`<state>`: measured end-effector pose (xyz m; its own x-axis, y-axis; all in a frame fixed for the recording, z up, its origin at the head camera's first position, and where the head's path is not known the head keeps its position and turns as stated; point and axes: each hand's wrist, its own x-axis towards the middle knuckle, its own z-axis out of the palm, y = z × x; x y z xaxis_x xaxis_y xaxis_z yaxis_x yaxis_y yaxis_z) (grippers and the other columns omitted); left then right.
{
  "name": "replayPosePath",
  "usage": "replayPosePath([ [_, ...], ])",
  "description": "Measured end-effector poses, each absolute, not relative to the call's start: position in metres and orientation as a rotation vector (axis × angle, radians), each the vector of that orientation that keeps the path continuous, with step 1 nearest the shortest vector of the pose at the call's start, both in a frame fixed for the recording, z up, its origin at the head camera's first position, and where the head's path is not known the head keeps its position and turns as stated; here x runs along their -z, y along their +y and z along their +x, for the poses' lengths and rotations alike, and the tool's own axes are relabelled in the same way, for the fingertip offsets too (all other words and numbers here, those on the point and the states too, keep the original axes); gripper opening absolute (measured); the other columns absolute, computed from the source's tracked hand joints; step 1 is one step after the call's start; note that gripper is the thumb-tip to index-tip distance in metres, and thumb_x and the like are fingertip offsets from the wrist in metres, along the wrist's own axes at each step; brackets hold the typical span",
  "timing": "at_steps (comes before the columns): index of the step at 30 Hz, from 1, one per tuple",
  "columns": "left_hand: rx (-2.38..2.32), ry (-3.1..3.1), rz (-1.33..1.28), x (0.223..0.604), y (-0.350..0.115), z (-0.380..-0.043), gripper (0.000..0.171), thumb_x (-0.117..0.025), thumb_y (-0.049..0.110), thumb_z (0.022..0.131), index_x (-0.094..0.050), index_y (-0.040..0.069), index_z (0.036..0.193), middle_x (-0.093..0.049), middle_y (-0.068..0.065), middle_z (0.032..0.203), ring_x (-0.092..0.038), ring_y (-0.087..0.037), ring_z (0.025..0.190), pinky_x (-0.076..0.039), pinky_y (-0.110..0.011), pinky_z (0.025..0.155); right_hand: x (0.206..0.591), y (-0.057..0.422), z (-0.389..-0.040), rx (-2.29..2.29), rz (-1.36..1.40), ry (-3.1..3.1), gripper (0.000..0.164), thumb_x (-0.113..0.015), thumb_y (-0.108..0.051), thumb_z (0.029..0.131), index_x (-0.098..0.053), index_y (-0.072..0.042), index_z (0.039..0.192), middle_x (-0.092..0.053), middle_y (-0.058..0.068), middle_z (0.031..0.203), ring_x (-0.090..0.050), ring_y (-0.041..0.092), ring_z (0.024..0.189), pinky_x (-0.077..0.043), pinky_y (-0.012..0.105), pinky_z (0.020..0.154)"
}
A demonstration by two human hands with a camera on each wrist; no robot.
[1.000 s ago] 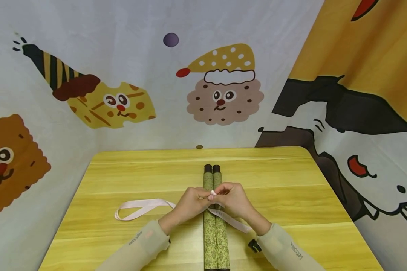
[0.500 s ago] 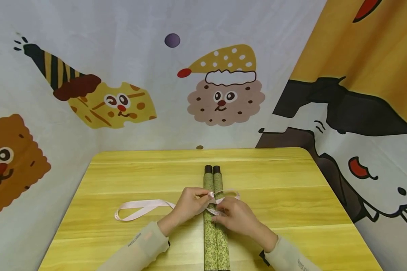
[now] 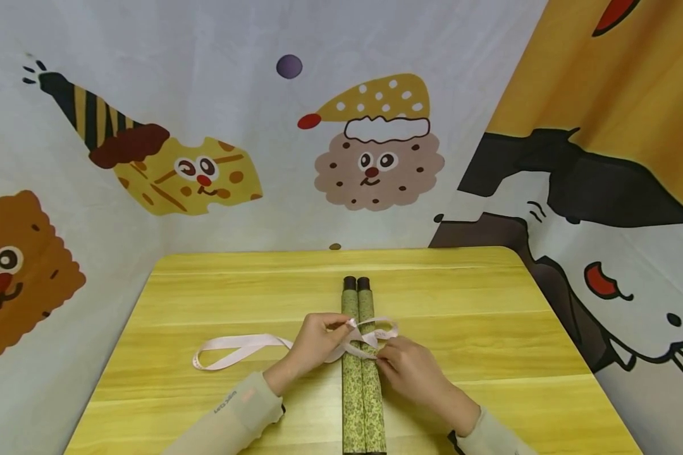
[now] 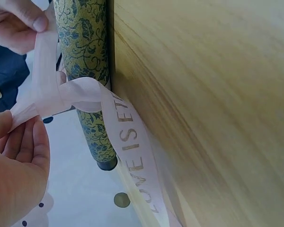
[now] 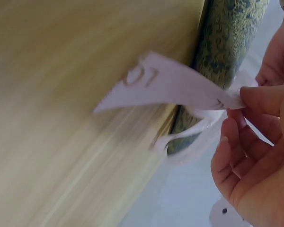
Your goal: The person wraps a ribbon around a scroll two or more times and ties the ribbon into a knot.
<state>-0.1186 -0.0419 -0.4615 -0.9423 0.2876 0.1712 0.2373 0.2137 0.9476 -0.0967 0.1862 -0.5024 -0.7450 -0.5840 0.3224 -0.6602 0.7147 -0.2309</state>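
Observation:
Two scrolls (image 3: 353, 404) in green patterned cloth with dark end knobs lie side by side, lengthwise on the table. A pale pink ribbon (image 3: 241, 343) with printed lettering crosses them near the middle, forming loops above them. My left hand (image 3: 313, 344) pinches the ribbon between thumb and fingers over the left scroll. Just right of the scrolls, my right hand (image 3: 415, 373) pinches the ribbon near one end. That cut end (image 5: 146, 85) sticks out past the fingers in the right wrist view. Whether the ribbon is knotted where it crosses is not clear.
The wood-grain table (image 3: 478, 316) has rounded far corners. A long loop of ribbon lies on it to the left. Behind stands a white cloth wall (image 3: 216, 76) printed with cartoon figures, and an orange and grey printed curtain (image 3: 620, 114) hangs at the right.
My right hand has moved away from the left hand, down and right, drawing the ribbon across the scrolls. Loops now show right of the left hand, which stays almost still.

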Motion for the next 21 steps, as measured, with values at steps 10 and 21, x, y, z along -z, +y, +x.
replayPosePath([
  [10, -1.913, 2.348, 0.471, 0.488, -0.043, -0.127, 0.02, -0.056, 0.0, 0.09, -0.069, -0.001, 0.105, -0.069, -0.017, 0.1, -0.062, -0.018, 0.062, -0.048, -0.019, 0.044, 0.501, 0.243, -0.09, -0.604, 0.906, -2.826, 0.005, -0.074, -0.014, 0.079, -0.072, -0.017, 0.083, -0.058, -0.014, 0.077, -0.049, 0.0, 0.066, -0.048, 0.018, 0.052],
  [21, -1.935, 2.286, 0.451, 0.499, -0.046, -0.131, 0.022, -0.057, 0.009, 0.092, -0.068, -0.002, 0.107, -0.071, -0.01, 0.096, -0.05, -0.019, 0.048, -0.039, -0.015, 0.04, 0.494, 0.291, -0.09, -0.63, 0.732, -3.0, 0.005, -0.073, -0.016, 0.081, -0.071, -0.018, 0.086, -0.059, -0.013, 0.077, -0.051, -0.001, 0.067, -0.05, 0.022, 0.054],
])
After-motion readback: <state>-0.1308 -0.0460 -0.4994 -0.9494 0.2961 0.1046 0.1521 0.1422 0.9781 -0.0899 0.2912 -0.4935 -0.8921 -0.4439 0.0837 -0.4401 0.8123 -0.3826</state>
